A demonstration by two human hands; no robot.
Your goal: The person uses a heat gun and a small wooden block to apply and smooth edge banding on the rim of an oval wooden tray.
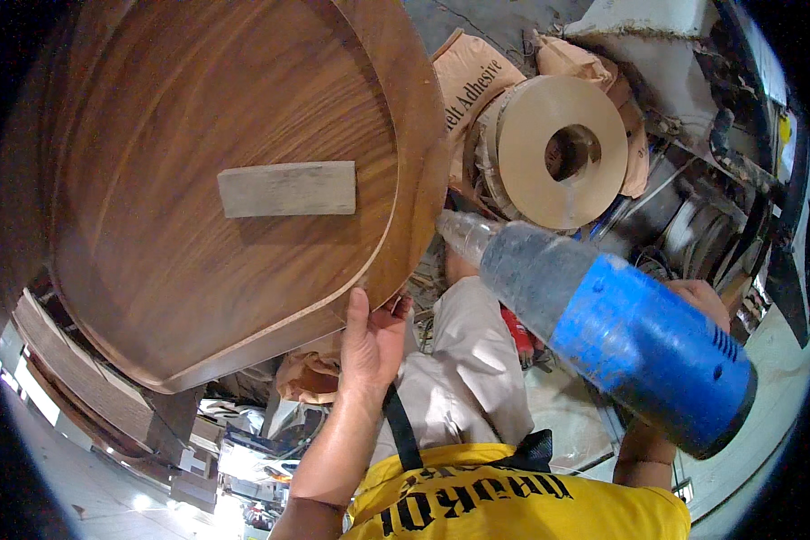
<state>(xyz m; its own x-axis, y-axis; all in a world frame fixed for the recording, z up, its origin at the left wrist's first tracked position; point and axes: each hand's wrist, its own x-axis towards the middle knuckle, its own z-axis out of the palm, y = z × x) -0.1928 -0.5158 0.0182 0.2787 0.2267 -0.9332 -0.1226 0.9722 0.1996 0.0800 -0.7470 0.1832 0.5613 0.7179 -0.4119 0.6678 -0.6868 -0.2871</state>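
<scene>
A large wood-grain panel [270,108] with rounded corners and a raised rim fills the upper left. A small grey wooden block [288,189] lies on its face. My left hand [375,337] grips the panel's near right edge, thumb at the rim and fingers curled at the outer side. Mostly hidden behind a blue heat gun [652,337], my right hand [700,301] is closed around its handle. The gun's metal nozzle [463,231] points up and left, close to the panel's right edge; whether they touch I cannot tell.
A wide tan roll of edge banding [562,153] rests among brown paper sacks [477,76] beyond the nozzle. Loose strips and scrap [693,234] clutter the right side. Stacked boards [90,378] stand at lower left. A red object [517,335] shows beside my leg.
</scene>
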